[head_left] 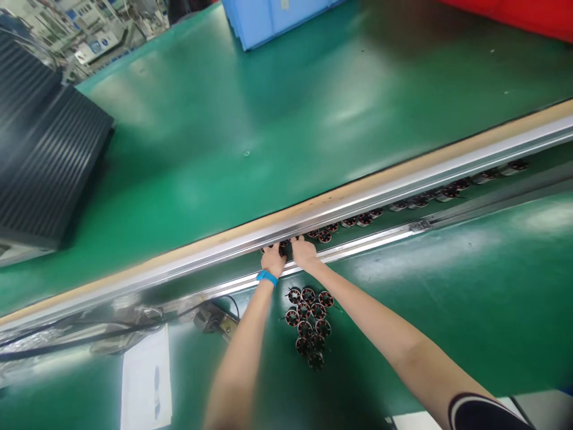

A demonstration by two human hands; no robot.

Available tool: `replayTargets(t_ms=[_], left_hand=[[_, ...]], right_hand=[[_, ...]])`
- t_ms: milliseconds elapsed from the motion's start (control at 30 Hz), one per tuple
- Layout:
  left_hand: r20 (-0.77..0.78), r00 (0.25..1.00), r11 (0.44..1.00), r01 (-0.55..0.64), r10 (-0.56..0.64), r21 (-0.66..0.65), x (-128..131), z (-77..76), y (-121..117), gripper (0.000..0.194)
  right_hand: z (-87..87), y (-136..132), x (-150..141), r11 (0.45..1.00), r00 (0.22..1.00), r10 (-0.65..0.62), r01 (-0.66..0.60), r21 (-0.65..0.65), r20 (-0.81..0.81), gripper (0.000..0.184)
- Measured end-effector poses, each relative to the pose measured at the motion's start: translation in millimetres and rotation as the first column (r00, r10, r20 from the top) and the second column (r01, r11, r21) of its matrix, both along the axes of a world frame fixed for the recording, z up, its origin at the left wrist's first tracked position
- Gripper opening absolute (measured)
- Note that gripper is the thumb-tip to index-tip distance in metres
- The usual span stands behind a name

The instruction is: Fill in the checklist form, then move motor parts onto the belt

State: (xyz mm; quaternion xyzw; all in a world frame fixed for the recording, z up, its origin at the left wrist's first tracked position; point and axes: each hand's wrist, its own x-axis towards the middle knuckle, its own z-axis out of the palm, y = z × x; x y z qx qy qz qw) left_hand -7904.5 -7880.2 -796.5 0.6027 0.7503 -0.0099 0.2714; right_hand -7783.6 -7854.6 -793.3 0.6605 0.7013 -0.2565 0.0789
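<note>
Both arms stretch forward into the narrow green channel below the metal rail. My left hand, with a blue band at its wrist, has its fingers curled down over small round motor stators. My right hand is close beside it, its fingers also bent around stators at the rail; its fingertips are partly hidden. Between the two hands a dark stator shows. Just right of my right hand lies another stator with dark and copper-coloured windings. On the near green surface, a cluster of several stators sits between my forearms.
A row of stators runs right along the channel, between the upper metal rail and a lower rail. Dark ribbed trays stand left, a blue bin at the back. White paper and cables lie near left.
</note>
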Motion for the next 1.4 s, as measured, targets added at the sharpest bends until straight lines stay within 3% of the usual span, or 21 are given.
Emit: replayTargets(t_ms=[200,400,567,900,1033,1167,1400], left_hand=[[-0.052,0.997,0.999,-0.052,0.053,0.009,-8,9.1,-3,0.064],[-0.099,0.985,0.989,-0.142,0.139,-0.028,-12,7.3,5,0.068],[-0.131,0.965,0.973,-0.231,0.228,-0.006,-18,8.3,11,0.054],[-0.09,0.962,0.965,-0.25,0.257,0.083,-35,11.5,-9,0.049],[-0.069,0.959,0.958,-0.267,0.276,0.108,-41,12.3,-35,0.053],[-0.043,0.951,0.949,-0.3,0.305,0.1,-42,10.2,-79,0.055],[-0.045,0.913,0.914,-0.404,0.405,0.04,-37,-1.1,-158,0.053]], right_hand=[[3.4,-7,-9,0.999,0.999,-0.036,0.036,0.016,-0.037,0.041],[-2.0,-6,-22,1.0,0.998,-0.019,0.019,-0.001,-0.063,0.04],[-7.1,-1,-37,1.0,0.998,-0.007,0.006,-0.012,-0.066,0.037],[-4.9,-13,-52,0.999,0.996,0.035,-0.034,0.003,-0.084,0.036],[4.9,-32,-51,0.995,0.992,0.101,-0.101,0.006,-0.073,0.038],[12.6,-60,-48,0.979,0.978,0.203,-0.203,-0.013,-0.042,0.039],[12.1,-102,-62,0.888,0.89,0.456,-0.456,-0.061,-0.016,0.032]])
